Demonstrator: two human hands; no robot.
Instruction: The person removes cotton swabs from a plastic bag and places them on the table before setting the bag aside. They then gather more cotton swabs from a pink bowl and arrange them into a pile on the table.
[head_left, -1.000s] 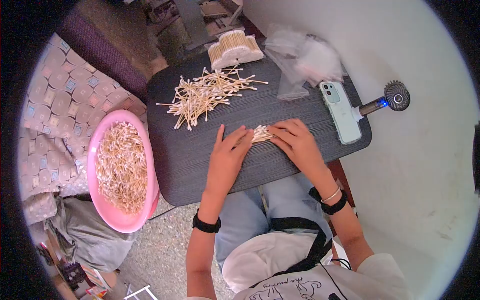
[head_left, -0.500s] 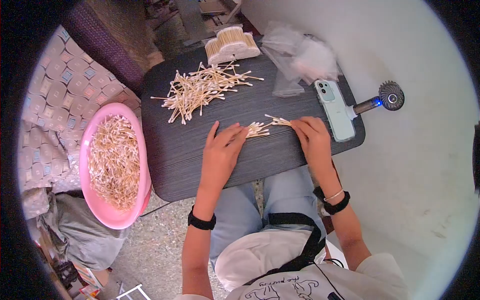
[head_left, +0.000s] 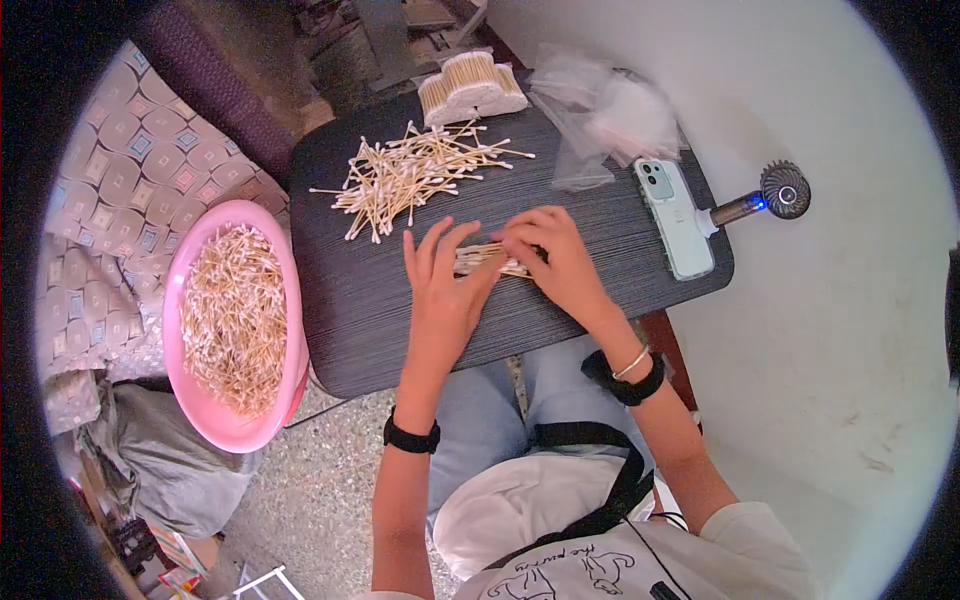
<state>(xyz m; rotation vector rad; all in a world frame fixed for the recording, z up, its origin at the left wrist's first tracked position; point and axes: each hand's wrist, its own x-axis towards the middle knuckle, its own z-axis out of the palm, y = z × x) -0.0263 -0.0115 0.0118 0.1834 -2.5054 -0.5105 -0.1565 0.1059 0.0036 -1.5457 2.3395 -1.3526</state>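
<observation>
A small bundle of cotton swabs [head_left: 480, 258] lies between my hands near the middle of the dark table. My left hand [head_left: 445, 285] has its thumb against the bundle, with the other fingers raised and spread. My right hand [head_left: 555, 260] closes its fingertips on the bundle's right end, partly hiding it. Beyond them is a loose pile of cotton swabs [head_left: 415, 175]. At the table's back edge stands a packed block of swabs [head_left: 472, 90] in a wavy shape.
A pink basin [head_left: 235, 435] full of swabs is left of the table [head_left: 350, 340]. Clear plastic bags [head_left: 620, 115] lie at the back right, beside a phone [head_left: 680, 225] and a small fan [head_left: 785, 190]. A wall rises on the right.
My right hand has moved left with its swabs and now meets the bundle beside my left hand. My left hand's fingers have lifted and spread.
</observation>
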